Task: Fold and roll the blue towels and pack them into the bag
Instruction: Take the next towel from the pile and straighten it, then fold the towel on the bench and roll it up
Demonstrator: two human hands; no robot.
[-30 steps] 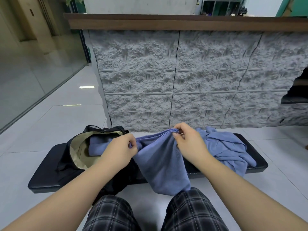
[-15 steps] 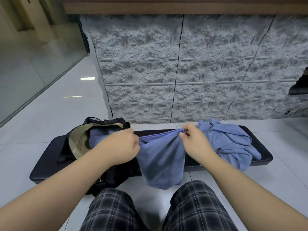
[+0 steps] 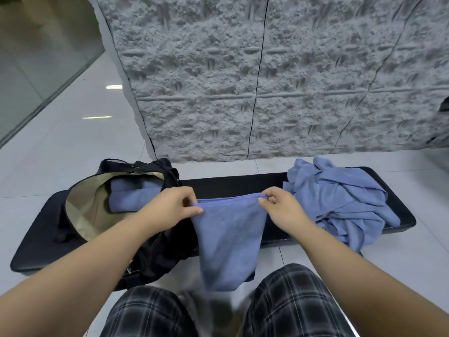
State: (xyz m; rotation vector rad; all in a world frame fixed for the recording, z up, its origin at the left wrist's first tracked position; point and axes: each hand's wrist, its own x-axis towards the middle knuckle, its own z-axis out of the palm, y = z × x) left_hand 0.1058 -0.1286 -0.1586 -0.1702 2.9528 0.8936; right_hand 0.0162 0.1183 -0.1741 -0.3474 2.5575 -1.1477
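A blue towel (image 3: 228, 237) hangs folded in front of the bench, its top edge stretched taut between my hands. My left hand (image 3: 170, 207) pinches the left corner and my right hand (image 3: 281, 210) pinches the right corner. A black bag (image 3: 80, 215) with a tan lining lies open on the left of the bench, with a rolled blue towel (image 3: 133, 195) inside it. A crumpled heap of blue towels (image 3: 340, 205) lies on the right end of the bench.
The black padded bench (image 3: 230, 186) runs across the view on a white tiled floor (image 3: 60, 147). A rough grey stone-textured wall (image 3: 267, 81) rises just behind it. My knees in plaid trousers (image 3: 291, 302) sit below the hanging towel.
My hands have moved apart, pulling the towel's bunched top edge out straight and taut. The view has tilted downward.
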